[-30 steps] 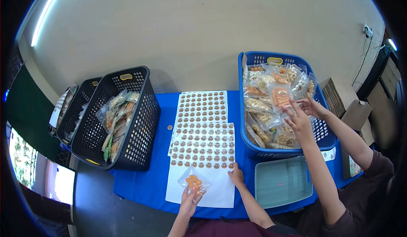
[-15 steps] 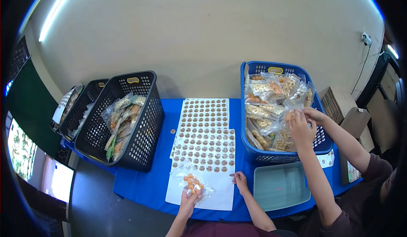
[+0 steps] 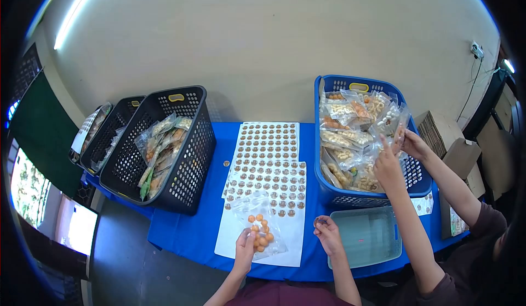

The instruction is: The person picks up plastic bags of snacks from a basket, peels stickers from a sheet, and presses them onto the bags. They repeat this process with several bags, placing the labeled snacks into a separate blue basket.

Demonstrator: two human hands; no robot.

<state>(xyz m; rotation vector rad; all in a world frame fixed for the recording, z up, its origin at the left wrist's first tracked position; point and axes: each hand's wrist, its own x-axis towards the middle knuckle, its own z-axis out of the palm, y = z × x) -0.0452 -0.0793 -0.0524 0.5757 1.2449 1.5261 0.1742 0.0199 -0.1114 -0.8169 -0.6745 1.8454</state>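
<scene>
My left hand (image 3: pixel 245 250) is closed on the lower left edge of a clear plastic bag (image 3: pixel 277 246) with several orange balls (image 3: pixel 262 234) inside. The bag lies over the lower part of a white sheet of round stickers (image 3: pixel 265 184). To the right of that sheet, my right hand (image 3: pixel 329 237) is raised with its fingers pinched together. A small, dark round sticker (image 3: pixel 319 221) shows at those fingertips.
A second sticker sheet (image 3: pixel 268 136) lies partly beneath the first. One loose sticker (image 3: pixel 226 163) is on the blue cloth. Dark baskets (image 3: pixel 189 183) stand left; a blue basket (image 3: pixel 350 197) of snack bags stands right, behind a grey-green tray (image 3: pixel 364 240). A co-worker's hands (image 3: pixel 390 166) hold a bag there.
My right hand has moved right, away from the sheet's edge, with the sticker at its fingertips. The bag in my left hand is spread flatter. The co-worker's hands have raised a bag.
</scene>
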